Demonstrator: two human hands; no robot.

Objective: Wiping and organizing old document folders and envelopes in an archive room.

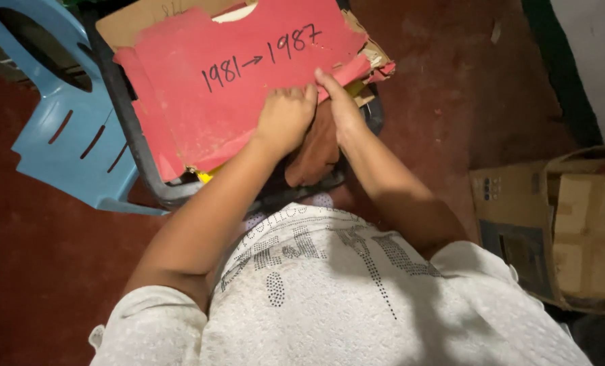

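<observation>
- Red folder [228, 81], worn and torn at its right corner, lies across the top of a dark plastic chair [130, 129], with both hands on its near edge.
- Nearest the camera, a white knitted top [336, 298] with studded lettering fills the bottom of the view, and both bare forearms reach forward from it.
- Left hand [285, 118] is curled into a loose fist, knuckles up, fingers folded under against the folder's lower edge; whether it actually pinches the edge cannot be told.
- Right hand [340, 102] sits just beside it, touching it, with the thumb stretched up and pressed on the red cover near the ragged corner while the other fingers go under, out of sight.
- A brown cloth [316, 152] hangs below the two hands, against the chair's front.
- Handwriting in black marker runs across the folder's upper half.
- Tan cardboard [140, 17] shows behind the folder's far edge.
- To the left, a light blue plastic chair [65, 115] stands on the dark red floor [445, 88].
- At the right, well apart, an open cardboard box [560, 224] rests on that floor.
</observation>
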